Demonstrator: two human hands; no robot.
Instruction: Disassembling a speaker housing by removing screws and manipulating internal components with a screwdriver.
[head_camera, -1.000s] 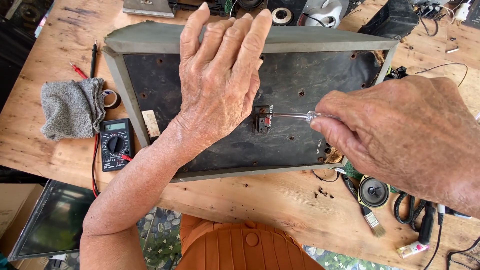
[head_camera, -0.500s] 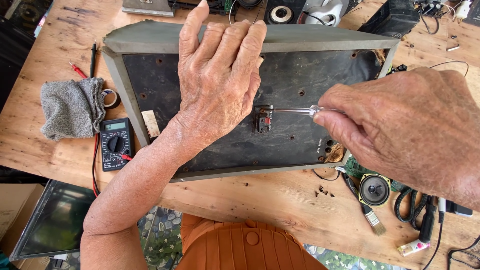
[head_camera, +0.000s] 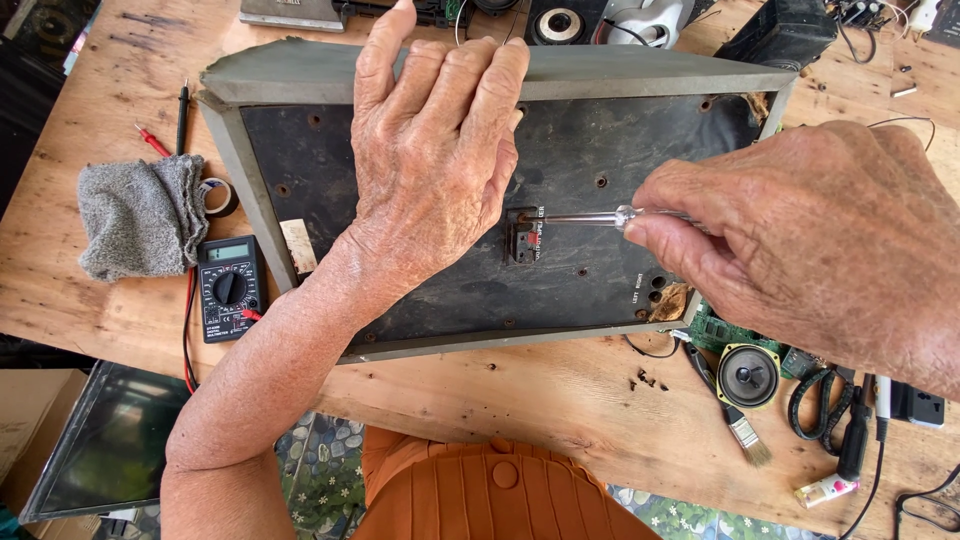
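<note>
A grey-framed cabinet with a black back panel (head_camera: 600, 150) lies flat on the wooden workbench (head_camera: 560, 400). My left hand (head_camera: 435, 160) rests palm down on the panel, fingers spread up to the cabinet's top edge. My right hand (head_camera: 810, 235) grips a screwdriver (head_camera: 590, 217) with a clear handle. Its thin shaft points left, and the tip sits at a small terminal block (head_camera: 522, 238) near the panel's middle, just beside my left hand.
A grey cloth (head_camera: 140, 215), a roll of tape and a black multimeter (head_camera: 231, 287) with red and black leads lie left of the cabinet. A small speaker (head_camera: 748, 375), a brush (head_camera: 735, 420), cables and loose screws sit at the right. A dark screen leans below the bench at lower left.
My right hand has shifted a little left and up, keeping the screwdriver tip at the terminal block. My left hand stays flat on the panel.
</note>
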